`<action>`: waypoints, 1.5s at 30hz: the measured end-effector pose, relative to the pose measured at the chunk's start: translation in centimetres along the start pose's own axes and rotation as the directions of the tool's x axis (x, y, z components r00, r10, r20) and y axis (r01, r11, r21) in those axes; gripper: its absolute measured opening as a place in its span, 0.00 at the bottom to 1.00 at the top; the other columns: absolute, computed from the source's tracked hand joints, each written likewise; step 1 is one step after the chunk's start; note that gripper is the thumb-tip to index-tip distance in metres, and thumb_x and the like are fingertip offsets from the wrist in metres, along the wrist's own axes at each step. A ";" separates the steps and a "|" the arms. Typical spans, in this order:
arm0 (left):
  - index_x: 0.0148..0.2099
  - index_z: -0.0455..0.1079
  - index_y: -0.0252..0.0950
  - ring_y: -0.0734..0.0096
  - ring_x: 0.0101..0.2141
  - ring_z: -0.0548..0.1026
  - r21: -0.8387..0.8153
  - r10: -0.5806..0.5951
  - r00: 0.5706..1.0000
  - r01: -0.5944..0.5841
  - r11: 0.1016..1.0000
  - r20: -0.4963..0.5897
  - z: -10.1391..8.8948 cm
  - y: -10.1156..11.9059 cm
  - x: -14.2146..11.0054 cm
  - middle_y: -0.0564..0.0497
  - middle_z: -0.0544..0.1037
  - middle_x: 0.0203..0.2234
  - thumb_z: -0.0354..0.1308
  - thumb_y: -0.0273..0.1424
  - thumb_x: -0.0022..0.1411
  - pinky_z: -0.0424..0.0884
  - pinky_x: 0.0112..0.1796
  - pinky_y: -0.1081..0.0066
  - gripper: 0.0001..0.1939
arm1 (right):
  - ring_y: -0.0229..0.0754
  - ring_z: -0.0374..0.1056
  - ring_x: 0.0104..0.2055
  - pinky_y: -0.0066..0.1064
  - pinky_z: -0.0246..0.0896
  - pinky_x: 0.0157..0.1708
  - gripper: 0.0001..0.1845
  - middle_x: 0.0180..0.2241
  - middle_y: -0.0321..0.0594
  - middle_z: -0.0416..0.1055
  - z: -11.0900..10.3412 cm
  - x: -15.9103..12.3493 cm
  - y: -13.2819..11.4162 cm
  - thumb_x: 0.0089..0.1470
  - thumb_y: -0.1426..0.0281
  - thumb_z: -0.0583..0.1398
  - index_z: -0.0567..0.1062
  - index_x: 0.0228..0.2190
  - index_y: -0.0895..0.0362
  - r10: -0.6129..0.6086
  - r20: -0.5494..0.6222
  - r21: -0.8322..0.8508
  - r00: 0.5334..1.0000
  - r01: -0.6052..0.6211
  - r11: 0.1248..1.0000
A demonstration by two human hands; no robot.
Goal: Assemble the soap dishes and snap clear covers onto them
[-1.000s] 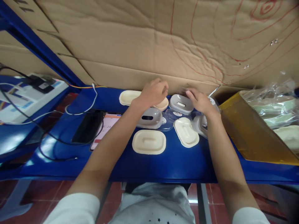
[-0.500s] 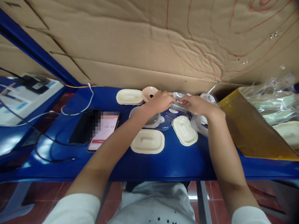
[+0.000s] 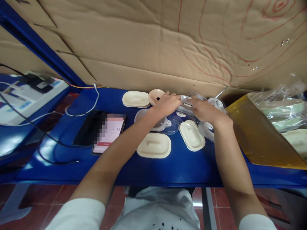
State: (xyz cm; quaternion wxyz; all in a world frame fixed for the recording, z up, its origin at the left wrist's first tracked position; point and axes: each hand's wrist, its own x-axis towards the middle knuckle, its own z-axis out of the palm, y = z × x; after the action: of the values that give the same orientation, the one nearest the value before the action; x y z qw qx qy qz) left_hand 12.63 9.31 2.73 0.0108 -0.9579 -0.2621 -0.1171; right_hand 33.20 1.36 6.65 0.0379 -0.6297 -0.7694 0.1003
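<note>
My left hand (image 3: pixel 169 103) has its fingers bent at the left edge of a clear plastic container (image 3: pixel 185 110) with a slot in its top. On the container's right side, the fingers of my right hand (image 3: pixel 202 110) are curled, their tips partly hidden. A peach bowl-shaped piece (image 3: pixel 154 94) with a dark hole sits just behind my left hand. Beneath my left wrist is a translucent container (image 3: pixel 157 126). Nearby lie a cream dish (image 3: pixel 136 98) at the back, another cream dish (image 3: pixel 153 145) in front, and a smaller cream dish (image 3: pixel 192 135) with a raised middle.
More clear containers (image 3: pixel 206 130) with round stickers crowd the right. A yellow-brown box (image 3: pixel 254 137) holds plastic-wrapped pale green pieces (image 3: pixel 285 110). At left are a phone (image 3: pixel 109 134), a black cable (image 3: pixel 55 162) and a white cable (image 3: pixel 98 99). Cardboard (image 3: pixel 134 41) walls the blue table's back.
My right fingers have shifted right, off the slot, to the container's right side. My left hand stays nearly in place. The whole view has shifted slightly.
</note>
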 end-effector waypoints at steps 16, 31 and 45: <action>0.57 0.78 0.34 0.51 0.52 0.81 -0.023 -0.021 0.999 0.021 1.000 -0.029 -1.8 0.7 0.2 0.41 0.82 0.53 0.52 0.28 0.80 0.69 0.50 0.57 0.14 | 0.60 0.75 0.61 0.44 0.67 0.59 0.21 0.60 0.56 0.78 0.8 1.7 0.4 0.70 0.66 0.60 0.77 0.60 0.60 -0.047 0.036 -0.009 0.998 0.048 0.999; 0.72 0.66 0.40 0.51 0.64 0.75 -0.455 -0.101 0.991 0.053 0.889 -0.084 -1.7 -0.9 -0.7 0.41 0.75 0.65 0.62 0.36 0.75 0.71 0.62 0.54 0.27 | 0.59 0.75 0.52 0.46 0.67 0.54 0.17 0.49 0.51 0.81 -0.6 1.3 1.1 0.65 0.59 0.62 0.83 0.47 0.56 -0.214 -0.152 0.170 0.965 0.239 0.956; 0.71 0.68 0.45 0.54 0.60 0.77 -0.668 -0.105 0.992 0.027 0.743 -0.076 -4.3 -2.6 -1.2 0.45 0.74 0.66 0.70 0.37 0.66 0.74 0.60 0.56 0.34 | 0.42 0.68 0.34 0.34 0.61 0.33 0.28 0.33 0.37 0.78 -2.3 0.2 0.1 0.55 0.41 0.70 0.83 0.37 0.53 0.041 -0.158 0.696 0.987 0.081 0.713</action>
State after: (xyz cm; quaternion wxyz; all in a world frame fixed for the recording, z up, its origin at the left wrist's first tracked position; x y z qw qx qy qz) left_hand 9.39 10.58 6.56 -0.3213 -0.8810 -0.2359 -0.2549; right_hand 33.69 1.85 8.88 0.3368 -0.5660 -0.6751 0.3324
